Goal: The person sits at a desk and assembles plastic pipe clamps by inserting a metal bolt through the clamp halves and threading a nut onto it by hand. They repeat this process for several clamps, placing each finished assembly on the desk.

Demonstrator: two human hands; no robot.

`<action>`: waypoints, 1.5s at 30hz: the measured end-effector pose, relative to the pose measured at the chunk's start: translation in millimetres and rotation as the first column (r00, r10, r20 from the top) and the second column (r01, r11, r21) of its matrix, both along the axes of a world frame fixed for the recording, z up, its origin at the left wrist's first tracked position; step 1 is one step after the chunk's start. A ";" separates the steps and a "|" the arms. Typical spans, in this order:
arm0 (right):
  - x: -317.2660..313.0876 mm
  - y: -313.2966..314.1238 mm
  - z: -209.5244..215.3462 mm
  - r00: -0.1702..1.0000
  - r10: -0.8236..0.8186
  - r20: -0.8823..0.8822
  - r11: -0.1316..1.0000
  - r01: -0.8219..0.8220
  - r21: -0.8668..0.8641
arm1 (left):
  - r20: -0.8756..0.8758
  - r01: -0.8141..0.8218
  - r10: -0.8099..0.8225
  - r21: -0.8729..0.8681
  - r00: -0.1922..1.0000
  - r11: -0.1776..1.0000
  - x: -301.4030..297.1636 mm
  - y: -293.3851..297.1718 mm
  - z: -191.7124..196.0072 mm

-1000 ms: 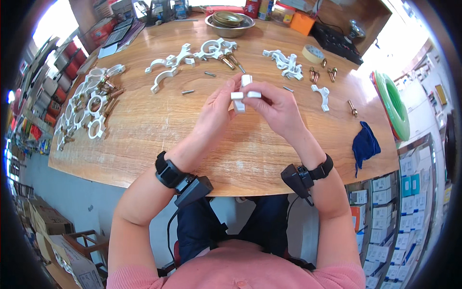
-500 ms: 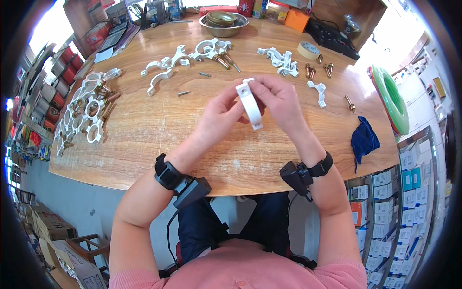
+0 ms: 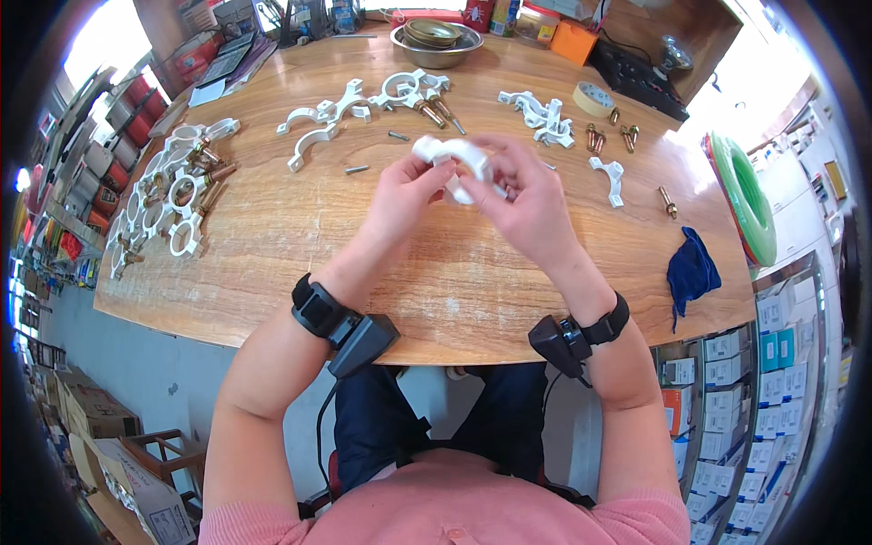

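Observation:
Over the middle of the table, both hands hold a white plastic pipe clamp (image 3: pixel 470 156), tilted with its curved band facing up. My left hand (image 3: pixel 401 198) pinches its left end between thumb and fingers. On the other end, my right hand (image 3: pixel 527 202) is closed, its fingertips blurred and partly hidden. Whether the clamp is one piece or two halves together, I cannot tell. Two small screws (image 3: pixel 357 169) lie beyond my left hand. Farther back are loose white clamp halves (image 3: pixel 312 145) and a ring-shaped clamp (image 3: pixel 400 89) beside brass-coloured bolts (image 3: pixel 431 114).
At the left lies a cluster of white ring clamps (image 3: pixel 184 193) with bolts. More clamp halves (image 3: pixel 543 118), a tape roll (image 3: pixel 592 100), a loose bolt (image 3: pixel 668 202) and a blue cloth pouch (image 3: pixel 692 268) lie to the right. Metal bowls (image 3: pixel 438 45) stand at the back.
The white clamp has turned from nearly upright to a flatter tilt, its curved band now on top. My right hand has shifted its hold, and the view has moved slightly.

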State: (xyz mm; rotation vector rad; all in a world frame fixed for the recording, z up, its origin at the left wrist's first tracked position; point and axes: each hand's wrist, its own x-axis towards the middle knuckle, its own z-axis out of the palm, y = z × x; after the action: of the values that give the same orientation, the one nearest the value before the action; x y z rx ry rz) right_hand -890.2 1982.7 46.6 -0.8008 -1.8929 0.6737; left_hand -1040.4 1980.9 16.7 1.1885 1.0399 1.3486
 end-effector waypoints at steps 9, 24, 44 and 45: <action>2.2 3.1 1.9 0.970 0.004 -0.242 0.975 -0.057 -0.215 | 0.419 0.274 -0.230 -0.049 0.879 0.960 -7.4 2.4 6.0; 29.8 16.9 25.7 0.920 -0.039 -0.391 0.995 -0.001 -0.103 | 0.553 0.229 -0.216 0.047 0.805 0.972 -18.9 4.6 4.1; 86.8 80.3 -42.3 0.646 -0.522 0.557 0.825 0.547 0.140 | 0.330 0.846 -0.799 0.002 0.503 0.533 -16.6 -15.3 7.2; 84.1 80.9 -40.2 0.645 -0.494 0.583 0.830 0.549 0.096 | 0.333 0.841 -0.793 0.003 0.510 0.542 -17.4 -16.3 7.1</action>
State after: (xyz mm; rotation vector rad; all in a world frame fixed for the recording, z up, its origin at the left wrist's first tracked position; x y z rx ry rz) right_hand -806.1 2063.6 6.4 -1.6963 -2.0061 0.1296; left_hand -1057.8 1964.6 23.9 1.0834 0.2336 0.6071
